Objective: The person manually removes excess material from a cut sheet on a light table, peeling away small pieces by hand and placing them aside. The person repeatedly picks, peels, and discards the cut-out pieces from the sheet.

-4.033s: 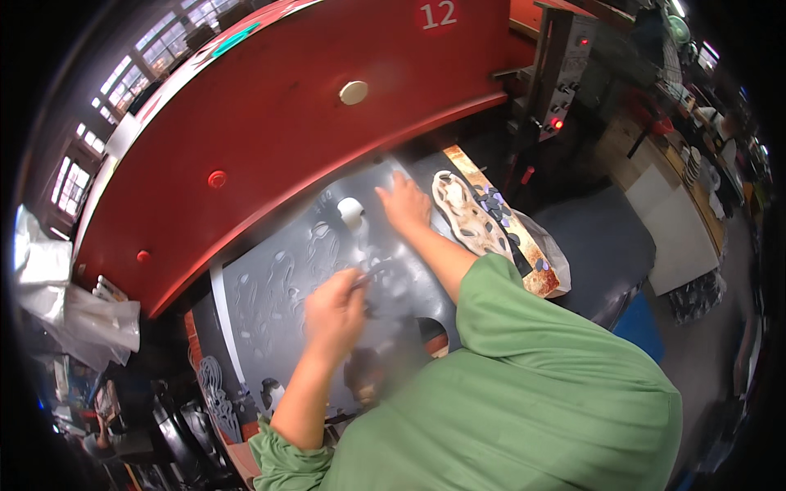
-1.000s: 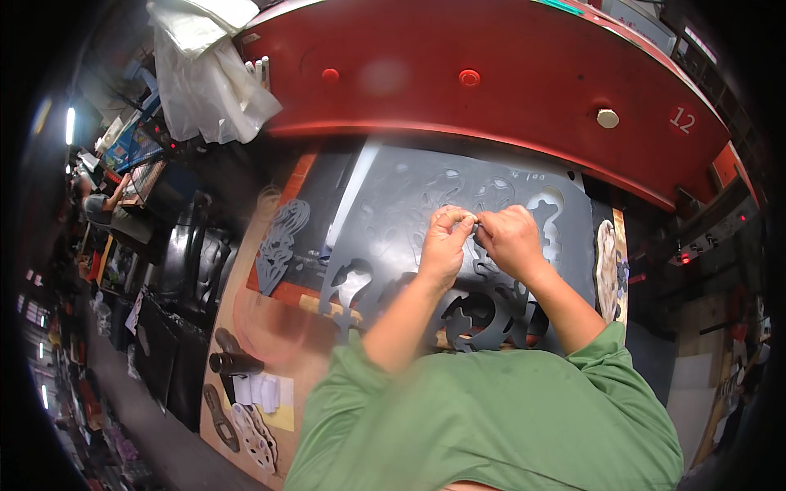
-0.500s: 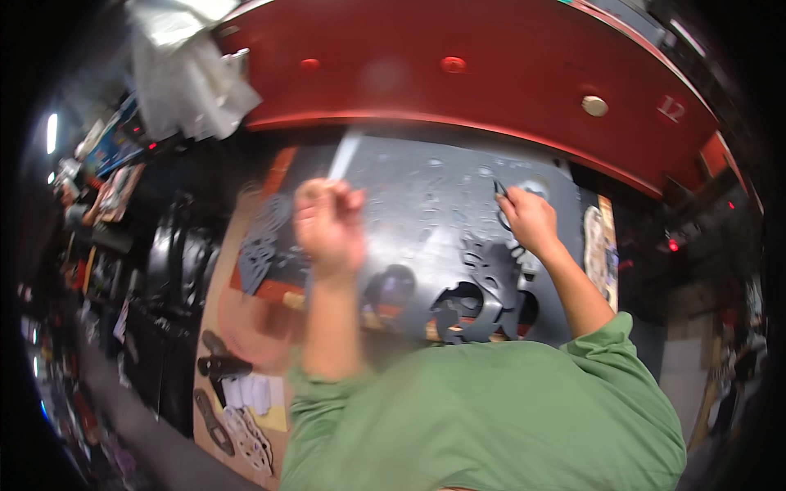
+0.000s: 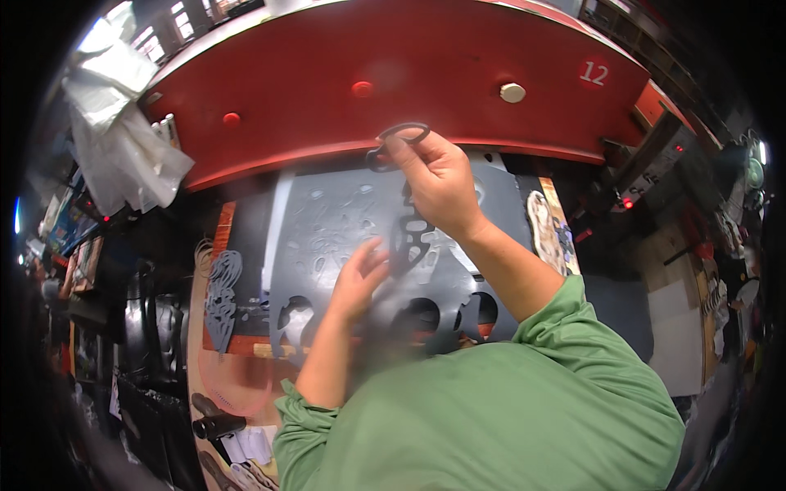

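Note:
My right hand [image 4: 444, 182] is raised in front of the red machine beam, its thumb and fingers pinching a thin dark cut-out piece [image 4: 407, 128]. The piece curves in a loop above the fingertips. Below that hand, dark openwork strips [image 4: 401, 245] hang or lie, blurred; I cannot tell whether they belong to the same piece. My left hand [image 4: 359, 282] is lower, beside these strips, with its fingers apart and nothing in them. Under both hands lies a grey sheet [image 4: 315, 237] with many small cut marks and large rounded holes along its near edge.
The red beam [image 4: 295, 106] spans the far side. Grey cut-out pieces [image 4: 223, 290] are stacked left of the sheet, pale ones [image 4: 542, 225] on the right. Clear plastic bags [image 4: 135, 155] hang at far left. A black cylindrical object [image 4: 219, 425] lies near left.
My right hand has lifted and moved left with the dark piece. My left hand has come down toward the sheet, its fingers opening. The whole view has shifted.

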Tool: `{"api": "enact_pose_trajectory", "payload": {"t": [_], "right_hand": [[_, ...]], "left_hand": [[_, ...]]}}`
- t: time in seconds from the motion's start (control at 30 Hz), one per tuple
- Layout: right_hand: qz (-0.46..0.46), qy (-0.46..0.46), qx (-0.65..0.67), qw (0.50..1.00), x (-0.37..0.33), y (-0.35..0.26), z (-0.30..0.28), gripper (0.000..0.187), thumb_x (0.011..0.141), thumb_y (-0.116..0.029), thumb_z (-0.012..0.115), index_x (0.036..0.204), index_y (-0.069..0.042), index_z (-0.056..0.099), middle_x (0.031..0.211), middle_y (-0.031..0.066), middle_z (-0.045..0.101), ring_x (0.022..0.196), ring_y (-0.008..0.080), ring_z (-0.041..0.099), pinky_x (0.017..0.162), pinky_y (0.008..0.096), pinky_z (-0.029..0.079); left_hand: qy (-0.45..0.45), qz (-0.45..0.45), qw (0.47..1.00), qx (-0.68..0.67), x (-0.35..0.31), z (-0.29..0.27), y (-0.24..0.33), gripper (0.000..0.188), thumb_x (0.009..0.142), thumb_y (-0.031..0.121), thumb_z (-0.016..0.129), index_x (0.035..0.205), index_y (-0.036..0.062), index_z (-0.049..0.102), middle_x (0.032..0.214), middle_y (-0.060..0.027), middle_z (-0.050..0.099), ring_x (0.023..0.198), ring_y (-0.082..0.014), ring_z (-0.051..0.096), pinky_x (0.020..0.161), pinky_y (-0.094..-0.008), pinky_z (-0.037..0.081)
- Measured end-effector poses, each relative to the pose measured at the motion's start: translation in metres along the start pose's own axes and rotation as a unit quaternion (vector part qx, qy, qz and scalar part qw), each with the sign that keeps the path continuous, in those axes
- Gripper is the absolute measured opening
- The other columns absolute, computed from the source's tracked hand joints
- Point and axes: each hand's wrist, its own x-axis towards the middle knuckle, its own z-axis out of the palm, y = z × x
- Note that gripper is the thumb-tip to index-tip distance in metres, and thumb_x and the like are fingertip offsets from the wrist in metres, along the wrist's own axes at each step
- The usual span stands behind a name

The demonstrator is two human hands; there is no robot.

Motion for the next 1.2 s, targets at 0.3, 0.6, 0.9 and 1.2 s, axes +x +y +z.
{"api": "enact_pose_trajectory", "payload": {"t": [0.3, 0.6, 0.9, 1.2], "right_hand": [[0.052, -0.017, -0.166, 0.985, 0.011, 0.056, 0.091, 0.022, 0.096, -0.02, 0.055, 0.101, -0.002, 0.066, 0.091, 0.0047, 0.069, 0.089, 0.0099, 0.064, 0.076, 0.0239, 0.049], [-0.018, -0.355, -0.3, 0.885, 0.026, 0.12, 0.154, 0.071, 0.085, -0.04, 0.064, 0.139, -0.002, 0.037, 0.136, 0.0166, 0.047, 0.125, 0.0333, 0.045, 0.103, 0.0406, 0.038], [0.019, -0.357, -0.442, 0.823, -0.049, 0.14, -0.071, 0.068, 0.071, -0.039, 0.075, 0.126, -0.004, 0.053, 0.128, 0.0167, 0.053, 0.119, 0.0341, 0.049, 0.1, 0.0439, 0.039], [-0.018, -0.355, -0.546, 0.759, -0.13, 0.134, -0.085, 0.097, 0.064, -0.055, 0.074, 0.14, -0.006, 0.039, 0.148, 0.0113, 0.034, 0.139, 0.0275, 0.028, 0.113, 0.0491, 0.019]], "left_hand": [[0.31, 0.213, 0.925, 0.051, -0.063, -0.052, 0.027, 0.041, 0.081, -0.01, 0.061, 0.118, 0.0052, 0.053, 0.109, -0.0032, 0.053, 0.097, -0.0113, 0.052, 0.085, -0.0241, 0.047], [0.496, 0.146, 0.856, 0.006, -0.117, -0.288, -0.012, 0.043, 0.09, 0.004, 0.059, 0.13, 0.0101, 0.045, 0.116, -0.0038, 0.055, 0.093, -0.0111, 0.054, 0.068, -0.0242, 0.045], [0.458, 0.074, 0.706, 0.535, -0.104, -0.188, -0.005, 0.039, 0.084, 0.019, 0.065, 0.119, 0.003, 0.058, 0.111, -0.0187, 0.06, 0.107, -0.0319, 0.056, 0.092, -0.0393, 0.044], [-0.012, 0.145, 0.797, 0.586, -0.008, 0.039, -0.024, 0.053, 0.076, 0.024, 0.074, 0.12, 0.0014, 0.056, 0.118, -0.0176, 0.059, 0.112, -0.035, 0.055, 0.095, -0.0405, 0.043]]}}
